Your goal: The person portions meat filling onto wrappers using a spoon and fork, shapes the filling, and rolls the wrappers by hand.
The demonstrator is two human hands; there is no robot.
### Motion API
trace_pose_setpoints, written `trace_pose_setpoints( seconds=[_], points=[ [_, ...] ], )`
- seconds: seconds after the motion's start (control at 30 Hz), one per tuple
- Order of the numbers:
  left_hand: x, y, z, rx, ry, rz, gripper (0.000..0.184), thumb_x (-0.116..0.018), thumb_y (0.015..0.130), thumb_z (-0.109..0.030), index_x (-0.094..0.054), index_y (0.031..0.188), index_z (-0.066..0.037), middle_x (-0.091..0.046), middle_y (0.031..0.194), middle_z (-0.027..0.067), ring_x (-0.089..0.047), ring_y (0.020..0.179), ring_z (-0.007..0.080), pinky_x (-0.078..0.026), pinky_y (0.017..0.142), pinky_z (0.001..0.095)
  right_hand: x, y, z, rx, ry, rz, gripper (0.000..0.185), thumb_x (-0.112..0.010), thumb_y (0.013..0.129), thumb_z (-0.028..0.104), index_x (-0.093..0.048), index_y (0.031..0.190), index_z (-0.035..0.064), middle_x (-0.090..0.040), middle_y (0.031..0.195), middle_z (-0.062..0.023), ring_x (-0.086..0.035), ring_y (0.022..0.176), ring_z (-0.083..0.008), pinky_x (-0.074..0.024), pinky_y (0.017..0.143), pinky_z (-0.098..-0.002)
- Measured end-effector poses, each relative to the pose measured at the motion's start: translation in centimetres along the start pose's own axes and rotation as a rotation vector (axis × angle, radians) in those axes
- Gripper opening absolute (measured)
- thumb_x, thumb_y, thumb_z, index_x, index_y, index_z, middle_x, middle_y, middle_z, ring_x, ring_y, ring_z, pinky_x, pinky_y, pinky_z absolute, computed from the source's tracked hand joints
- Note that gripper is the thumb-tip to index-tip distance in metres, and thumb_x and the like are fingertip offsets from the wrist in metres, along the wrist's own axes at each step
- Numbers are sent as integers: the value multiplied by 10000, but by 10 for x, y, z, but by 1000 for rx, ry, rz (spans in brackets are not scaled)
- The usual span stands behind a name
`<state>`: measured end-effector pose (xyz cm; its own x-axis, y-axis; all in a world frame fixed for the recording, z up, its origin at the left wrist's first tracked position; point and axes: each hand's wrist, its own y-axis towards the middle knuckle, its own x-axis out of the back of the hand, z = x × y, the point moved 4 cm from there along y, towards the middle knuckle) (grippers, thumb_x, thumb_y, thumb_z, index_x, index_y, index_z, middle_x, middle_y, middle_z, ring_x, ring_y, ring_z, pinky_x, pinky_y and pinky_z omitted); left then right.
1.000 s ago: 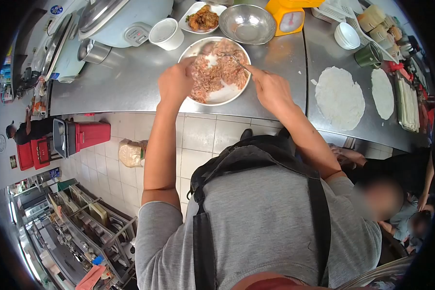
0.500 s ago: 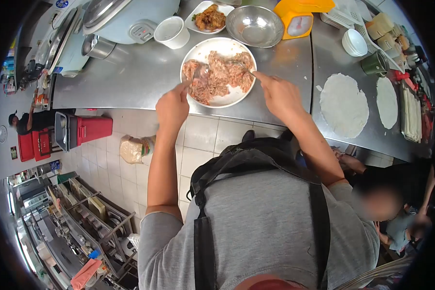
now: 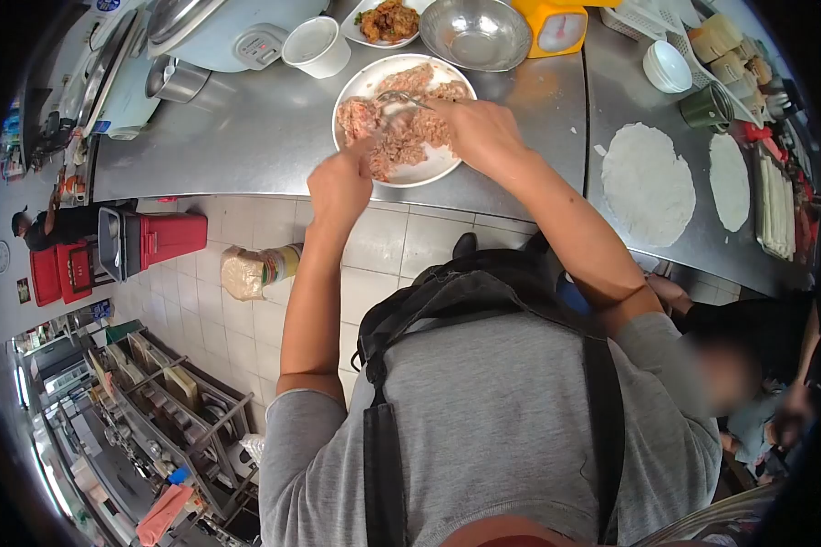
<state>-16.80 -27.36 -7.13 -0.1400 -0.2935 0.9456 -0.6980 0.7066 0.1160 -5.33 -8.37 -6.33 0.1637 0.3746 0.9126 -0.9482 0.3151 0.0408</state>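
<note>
A wide white bowl near the counter's front edge holds pinkish minced meat in loose clumps. My right hand is closed on the handle of a metal spoon, which reaches leftward across the meat. At the bowl's lower left rim, my left hand is wrapped round another utensil. It looks like a spoon, but its end is mostly hidden by the meat and the fingers.
Behind the bowl stand a white tub, a dish of browned food, a steel bowl and a yellow scale. Flattened white dough sheets lie on the right counter. A co-worker's black sleeve shows at lower right.
My right hand has moved left over the bowl, carrying its spoon toward the middle. My left hand has shifted slightly right, and the meat is spread differently.
</note>
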Motion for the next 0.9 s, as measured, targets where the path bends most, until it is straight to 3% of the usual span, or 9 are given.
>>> trace_pose_setpoints(
  seconds=[0.07, 0.17, 0.27, 0.37, 0.53, 0.67, 0.77, 0.9],
  points=[
    [4, -11, -4, -100, -70, -14, 307, -618, 904, -81, -750, 1161, -184, -737, 876, 134, -707, 785, 343, -549, 687, 448, 8, -3, -5, -38, 39, -93, 469, -546, 906, 60, -650, 1352, 162, -731, 973, -203, -699, 887, -390, -545, 757, -510],
    [12, -5, -8, -88, -116, -86, 279, -617, 941, -125, -742, 1184, -182, -743, 920, 150, -704, 778, 354, -548, 693, 441, 32, -20, -12, -136, 15, -117, 440, -540, 932, 81, -659, 1343, 183, -731, 981, -198, -693, 877, -398, -541, 763, -514],
    [-9, 21, -15, -234, -56, -215, 324, -626, 850, -32, -741, 1128, -152, -725, 907, 124, -713, 772, 321, -554, 646, 425, 42, -34, -20, -194, -71, -89, 441, -543, 932, 83, -656, 1347, 179, -731, 968, -192, -696, 863, -394, -542, 757, -514],
    [-26, 29, -16, -358, 45, -222, 336, -640, 821, -30, -737, 1123, -144, -718, 886, 119, -709, 751, 313, -556, 631, 415, 40, -46, -21, -180, -109, -74, 438, -548, 933, 86, -652, 1351, 170, -727, 960, -185, -696, 851, -392, -543, 748, -512],
    [12, -17, -2, -357, 74, -76, 332, -645, 812, -30, -748, 1101, -156, -693, 840, 105, -691, 710, 309, -554, 621, 418, 32, -65, -25, -167, -113, -86, 438, -556, 933, 78, -648, 1354, 157, -715, 983, -171, -689, 842, -394, -546, 734, -503],
    [38, -2, -17, -258, 45, -89, 327, -655, 804, -34, -755, 1088, -162, -681, 823, 98, -686, 701, 303, -558, 631, 419, 34, -78, -26, -163, -96, -128, 447, -555, 936, 75, -645, 1363, 170, -711, 985, -164, -685, 843, -393, -548, 727, -498],
    [19, 18, -30, -399, 49, -220, 326, -662, 797, -39, -756, 1085, -159, -683, 823, 95, -687, 702, 305, -557, 633, 414, 28, -79, -26, -151, -104, -105, 459, -559, 934, 75, -642, 1372, 187, -712, 987, -168, -684, 837, -395, -550, 728, -497],
    [2, -6, -14, -396, 170, -65, 326, -645, 800, -30, -754, 1084, -148, -711, 875, 101, -688, 707, 315, -554, 625, 411, 24, -77, -29, -183, -106, -83, 473, -566, 929, 70, -644, 1374, 210, -716, 1008, -172, -685, 824, -399, -551, 727, -498]
  ],
)
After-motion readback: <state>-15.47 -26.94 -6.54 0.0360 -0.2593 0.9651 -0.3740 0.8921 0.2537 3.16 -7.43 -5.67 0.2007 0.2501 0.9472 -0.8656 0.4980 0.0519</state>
